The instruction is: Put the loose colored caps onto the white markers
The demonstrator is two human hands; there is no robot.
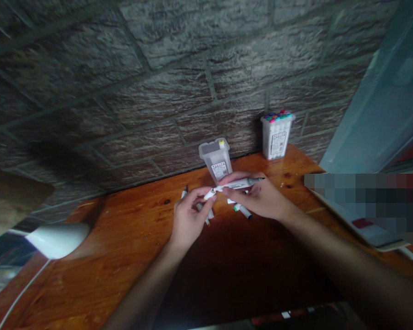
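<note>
Between the fingers of my right hand lies a white marker, its dark tip end pointing right. My left hand pinches a small white marker cap close to the marker's left end; whether the two touch I cannot tell. On the table around my hands are several loose markers, among them one with a green band below my right hand and one partly hidden behind my left fingers. Just behind my hands stands a clear plastic container with a yellow-capped marker inside.
A second container, filled with colourful capped markers, stands at the back right against the stone wall. A white lamp-like cone with a cable sits left on the wooden table. A flat board-like object lies at the right edge.
</note>
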